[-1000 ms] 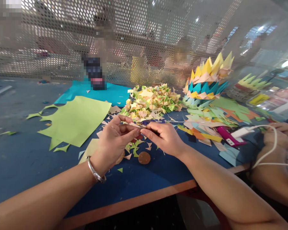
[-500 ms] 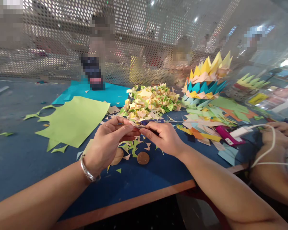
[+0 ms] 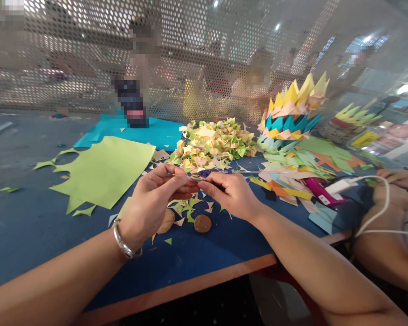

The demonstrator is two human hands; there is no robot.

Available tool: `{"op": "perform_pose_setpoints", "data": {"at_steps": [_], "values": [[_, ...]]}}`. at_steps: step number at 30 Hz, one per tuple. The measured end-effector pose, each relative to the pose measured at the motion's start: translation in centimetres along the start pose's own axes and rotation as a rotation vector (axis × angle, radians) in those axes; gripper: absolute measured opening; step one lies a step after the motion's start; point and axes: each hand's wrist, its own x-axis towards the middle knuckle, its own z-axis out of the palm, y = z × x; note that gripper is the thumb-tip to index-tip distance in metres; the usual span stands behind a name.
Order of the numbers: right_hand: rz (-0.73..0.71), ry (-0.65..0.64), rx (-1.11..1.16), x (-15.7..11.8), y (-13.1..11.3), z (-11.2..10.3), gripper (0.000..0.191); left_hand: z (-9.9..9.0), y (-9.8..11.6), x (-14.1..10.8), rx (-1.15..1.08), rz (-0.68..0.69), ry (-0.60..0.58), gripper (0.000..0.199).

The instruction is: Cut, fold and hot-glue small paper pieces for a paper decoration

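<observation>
My left hand (image 3: 151,199), with a silver bangle at its wrist, is closed in a pinch on a small pale paper piece (image 3: 192,177), mostly hidden by the fingers. Facing it, my right hand (image 3: 236,197) is closed around a slim dark tool whose kind I cannot make out. The fingertips of both hands nearly meet. Just beyond them runs a thin clear rod with a dark blue part (image 3: 209,173). Below the hands lie green paper scraps (image 3: 187,208) and a round brown disc (image 3: 202,223); a second disc (image 3: 166,221) is partly covered by my left hand.
Left lies a cut green sheet (image 3: 105,172), with a blue sheet (image 3: 95,131) behind. A heap of folded paper bits (image 3: 214,142) and a tiered paper-point model (image 3: 290,115) stand farther back. Right are paper strips, a magenta power strip (image 3: 323,192) and another person's arm (image 3: 387,222).
Both hands stay in nearly the same place. The pale paper between the fingertips has shifted slightly and shows less now. The other person's hand at right has moved a little.
</observation>
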Motion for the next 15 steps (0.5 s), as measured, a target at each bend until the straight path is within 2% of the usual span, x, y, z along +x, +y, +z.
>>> {"op": "perform_pose_setpoints", "data": {"at_steps": [6, 15], "values": [[-0.007, 0.006, 0.002, 0.01, 0.04, -0.01, 0.043, -0.12, 0.11, 0.13, -0.025, -0.017, 0.013, 0.024], [-0.017, 0.037, -0.007, -0.04, -0.02, -0.09, 0.042, -0.26, 0.05, 0.11, -0.005, -0.029, -0.011, 0.015]]}}
